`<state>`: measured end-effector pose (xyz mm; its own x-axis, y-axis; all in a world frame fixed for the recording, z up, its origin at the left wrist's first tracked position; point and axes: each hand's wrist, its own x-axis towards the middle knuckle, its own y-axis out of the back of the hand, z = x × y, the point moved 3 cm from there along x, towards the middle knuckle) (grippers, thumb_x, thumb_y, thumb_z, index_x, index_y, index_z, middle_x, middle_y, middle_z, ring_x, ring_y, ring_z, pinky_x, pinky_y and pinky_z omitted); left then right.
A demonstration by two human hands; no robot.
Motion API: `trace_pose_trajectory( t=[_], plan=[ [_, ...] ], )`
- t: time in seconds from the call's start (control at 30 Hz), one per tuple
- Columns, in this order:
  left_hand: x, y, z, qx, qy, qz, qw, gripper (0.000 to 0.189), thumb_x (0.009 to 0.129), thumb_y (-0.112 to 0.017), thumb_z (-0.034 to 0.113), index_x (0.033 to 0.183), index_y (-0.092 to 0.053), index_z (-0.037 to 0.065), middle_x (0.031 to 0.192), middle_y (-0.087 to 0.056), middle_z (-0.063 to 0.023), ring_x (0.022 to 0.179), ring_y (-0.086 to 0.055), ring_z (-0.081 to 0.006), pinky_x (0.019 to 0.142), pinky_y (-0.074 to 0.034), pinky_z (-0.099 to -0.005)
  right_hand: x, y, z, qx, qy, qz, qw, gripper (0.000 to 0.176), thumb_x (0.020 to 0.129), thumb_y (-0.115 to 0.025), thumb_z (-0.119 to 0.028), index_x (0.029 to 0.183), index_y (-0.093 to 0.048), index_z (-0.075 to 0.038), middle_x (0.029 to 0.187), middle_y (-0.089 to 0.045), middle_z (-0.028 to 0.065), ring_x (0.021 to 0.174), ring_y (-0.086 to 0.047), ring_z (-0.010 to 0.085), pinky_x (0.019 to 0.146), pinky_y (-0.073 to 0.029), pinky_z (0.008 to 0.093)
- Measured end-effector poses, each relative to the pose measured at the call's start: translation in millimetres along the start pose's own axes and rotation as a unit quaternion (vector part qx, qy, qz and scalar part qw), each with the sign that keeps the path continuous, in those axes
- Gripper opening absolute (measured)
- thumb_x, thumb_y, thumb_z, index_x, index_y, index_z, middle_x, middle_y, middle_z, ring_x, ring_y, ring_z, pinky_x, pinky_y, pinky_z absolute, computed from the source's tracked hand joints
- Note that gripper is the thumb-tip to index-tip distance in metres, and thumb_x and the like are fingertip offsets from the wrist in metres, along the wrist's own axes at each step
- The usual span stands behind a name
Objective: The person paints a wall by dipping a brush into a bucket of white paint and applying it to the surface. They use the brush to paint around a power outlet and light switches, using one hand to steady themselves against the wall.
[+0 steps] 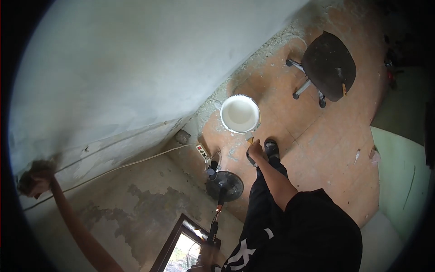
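Observation:
At the far left, my left hand [40, 182] is raised near the wall [136, 59]. Its fingers are curled round a dark, blurred thing that I cannot make out. My right hand [256, 149] hangs low by my legs, closed on the yellowish handle of a putty knife [249, 138]. The knife's pale blade points to the rim of a white bucket [223, 121], which stands on the floor with whitish paste [241, 115] inside.
An office chair [328, 63] carries a tool with a wooden handle [344, 89]. A standing fan [224, 187] and a power strip [202, 151] are near the corner. A cable [131, 165] runs along the wall. A window [181, 251] is at the bottom.

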<state>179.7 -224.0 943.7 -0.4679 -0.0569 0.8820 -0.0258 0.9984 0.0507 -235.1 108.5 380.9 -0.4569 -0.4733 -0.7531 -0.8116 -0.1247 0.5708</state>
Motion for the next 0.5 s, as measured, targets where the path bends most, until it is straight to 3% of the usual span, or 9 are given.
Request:
trace_pose_trajectory(
  t=[0.2,0.5],
  plan=[
    [-131.4,-56.0,84.4,-0.033,-0.005,-0.044,0.998,0.063,0.092,-0.036,0.055,0.115,-0.040,-0.003,0.120,-0.039,-0.0247,0.112,-0.039,-0.0382,0.089,-0.033,-0.0554,125.1,-53.5,-6.6,0.083,-0.032,-0.053,0.995,0.030,0.086,-0.046,-0.010,0.112,-0.037,0.003,0.104,-0.059,0.0304,0.099,-0.058,0.0431,0.084,-0.048,0.0475],
    [-283.7,-120.3,162.2,-0.091,-0.029,-0.096,0.991,0.063,0.091,-0.037,0.055,0.115,-0.040,-0.003,0.119,-0.040,-0.0244,0.111,-0.040,-0.0378,0.089,-0.034,-0.0545,260.0,-120.5,10.8,0.047,-0.036,-0.104,0.993,0.041,0.083,-0.046,-0.008,0.118,-0.033,0.008,0.110,-0.056,0.0326,0.103,-0.058,0.0413,0.088,-0.047,0.0446]
  ],
)
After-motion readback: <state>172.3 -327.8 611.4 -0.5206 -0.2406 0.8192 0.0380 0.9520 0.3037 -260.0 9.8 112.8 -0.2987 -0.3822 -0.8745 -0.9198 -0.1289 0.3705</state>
